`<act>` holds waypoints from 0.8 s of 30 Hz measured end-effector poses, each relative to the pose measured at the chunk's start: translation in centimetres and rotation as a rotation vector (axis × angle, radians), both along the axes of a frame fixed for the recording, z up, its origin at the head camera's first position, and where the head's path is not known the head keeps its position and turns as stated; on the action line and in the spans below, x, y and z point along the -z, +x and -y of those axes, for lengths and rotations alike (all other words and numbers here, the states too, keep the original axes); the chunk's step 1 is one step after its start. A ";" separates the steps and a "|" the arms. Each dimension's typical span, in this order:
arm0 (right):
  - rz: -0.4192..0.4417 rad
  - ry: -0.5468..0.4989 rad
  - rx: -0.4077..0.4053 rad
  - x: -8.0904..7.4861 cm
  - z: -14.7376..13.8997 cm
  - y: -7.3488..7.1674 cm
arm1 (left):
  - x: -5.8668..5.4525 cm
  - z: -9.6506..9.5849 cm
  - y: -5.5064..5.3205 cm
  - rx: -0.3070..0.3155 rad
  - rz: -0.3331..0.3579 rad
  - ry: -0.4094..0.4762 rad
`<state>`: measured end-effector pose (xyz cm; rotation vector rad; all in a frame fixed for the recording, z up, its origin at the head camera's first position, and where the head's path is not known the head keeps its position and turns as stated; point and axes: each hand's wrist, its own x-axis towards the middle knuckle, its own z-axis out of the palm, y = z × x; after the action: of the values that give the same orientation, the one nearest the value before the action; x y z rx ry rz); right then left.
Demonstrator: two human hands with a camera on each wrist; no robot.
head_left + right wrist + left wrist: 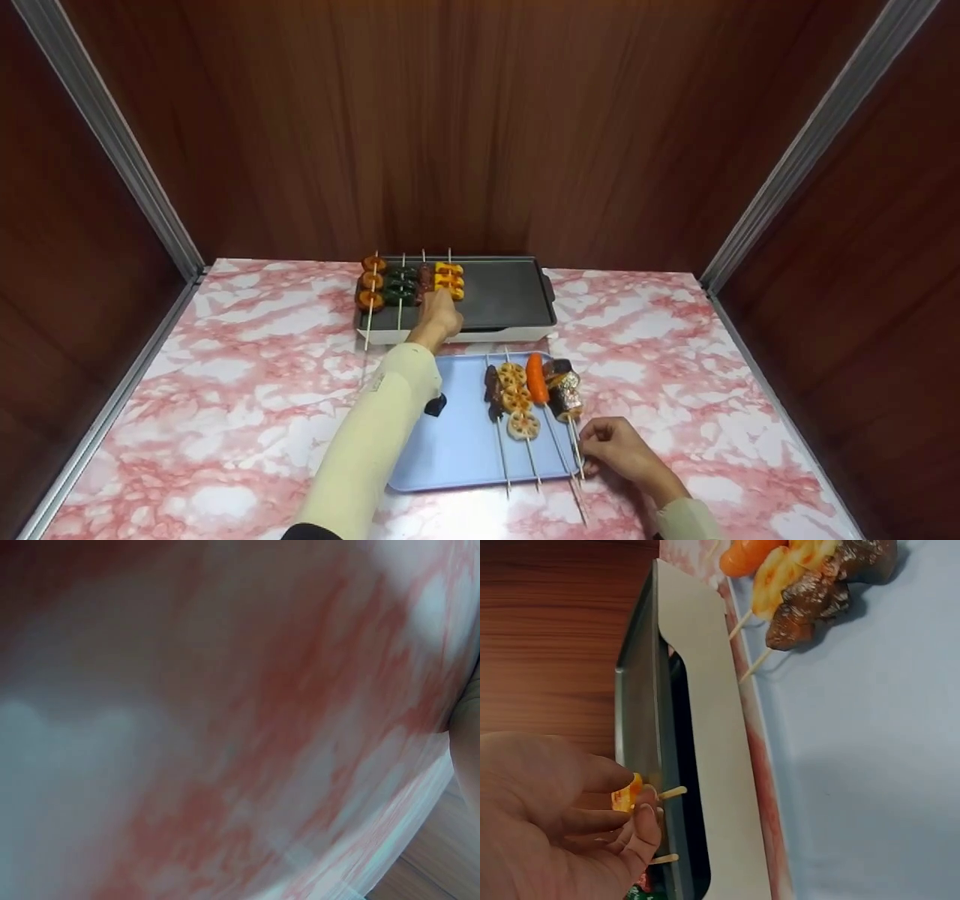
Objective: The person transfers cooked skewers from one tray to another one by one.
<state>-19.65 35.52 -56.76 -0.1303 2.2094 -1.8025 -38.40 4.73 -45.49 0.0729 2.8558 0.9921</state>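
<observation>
My left hand (441, 315) reaches over the front of the griddle (506, 292). Its thumb and fingertips pinch the stick end of the yellow skewer (449, 279), whose yellow pieces lie on the plate; the stick tip pokes out past the fingers in the left wrist view. Left of it lie a reddish-brown skewer (425, 277), a dark green skewer (400, 285) and a skewer of round brown slices (371, 281). At the tray's right edge, my right hand (619, 454) has curled fingers holding the stick of a dark, silvery skewer (566, 394). The right wrist view shows mostly blurred tabletop.
On the light blue tray (442, 457) are a dark meat skewer (493, 394), a lotus root skewer (517, 401) and an orange sausage skewer (536, 379). Several stick ends overhang its front edge. Brown wooden panels (480, 127) enclose the marbled table (247, 375) at back and sides.
</observation>
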 end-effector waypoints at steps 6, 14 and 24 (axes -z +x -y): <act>0.007 0.012 0.009 0.0 0.1 0.0 | 0.4 0.1 -0.2 -0.004 -0.007 -0.032; 0.005 0.018 0.016 0.1 0.4 0.0 | 0.2 0.2 -0.5 -0.005 -0.003 -0.028; -0.001 0.035 0.031 -0.1 0.1 0.1 | -0.7 -0.1 -0.2 0.047 0.015 0.093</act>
<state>-19.57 35.40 -56.71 -0.0897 2.2544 -1.7793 -38.57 4.85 -44.83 0.1393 2.7803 1.1107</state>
